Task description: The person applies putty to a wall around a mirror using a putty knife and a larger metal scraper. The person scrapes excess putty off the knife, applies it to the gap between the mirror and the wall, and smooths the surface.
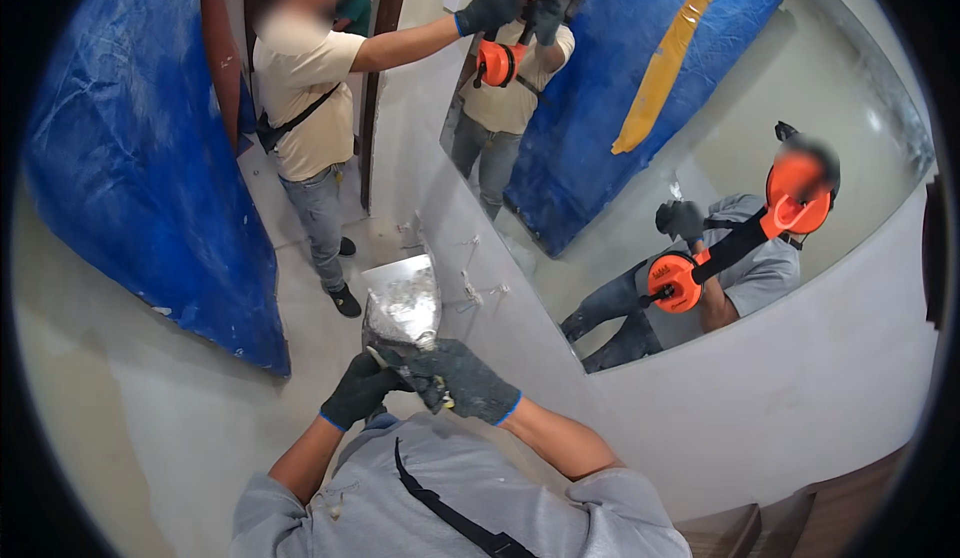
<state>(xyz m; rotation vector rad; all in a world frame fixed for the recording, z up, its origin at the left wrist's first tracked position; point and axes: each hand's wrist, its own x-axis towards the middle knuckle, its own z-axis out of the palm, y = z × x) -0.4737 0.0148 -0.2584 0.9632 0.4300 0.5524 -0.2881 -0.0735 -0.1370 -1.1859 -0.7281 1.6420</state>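
Note:
My right hand (pixel 466 386), in a dark glove with blue cuff, is closed on a wide metal scraper (pixel 404 298) smeared with pale material, held low in front of me. My left hand (pixel 362 390), gloved alike, is closed at the same tool's lower end, just left of my right; exactly what its fingers wrap is partly hidden. Beyond them is a large wall mirror (pixel 740 98) with a yellow tape strip (pixel 670 58). Two orange double suction lifters, an upper one (pixel 496 63) and a lower one (pixel 680 280), are on the mirror.
A co-worker (pixel 305 128) in a cream shirt stands ahead left, a gloved hand raised to the upper lifter. Another person (pixel 353 8) is through the doorway. Blue sheeting (pixel 130 138) covers something at left. White fittings (pixel 470 286) protrude from the low wall. Brown wood (pixel 820 508) lies lower right.

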